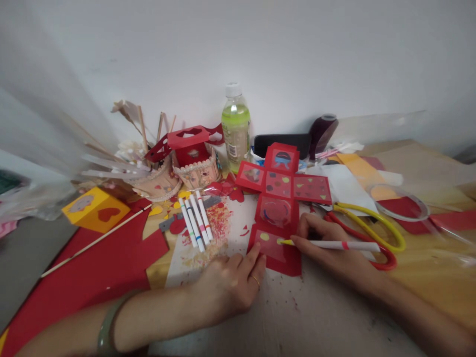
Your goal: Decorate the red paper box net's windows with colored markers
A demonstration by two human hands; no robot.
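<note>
A red paper box net (pixel 278 210) lies unfolded in a cross shape, with coloured drawings on its panels. My right hand (pixel 330 248) is closed around a white felt-tip marker (pixel 353 245) with a red band. The marker's yellow tip touches the lowest panel, which bears two pale yellow spots. My left hand (pixel 232 280) rests at that panel's left edge, index finger stretched onto the red paper and the other fingers bent; its thumb is hidden. Several capped white markers (pixel 195 220) lie side by side beyond my left hand.
Yellow-and-red scissor handles (pixel 372 225) lie beside my right hand. At the back stand a green-tinted bottle (pixel 236 129), decorated baskets (pixel 197 171) and a dark phone (pixel 282 145). On the left are a yellow box (pixel 95 209), a thin stick (pixel 96 240) and red paper sheets (pixel 92 282).
</note>
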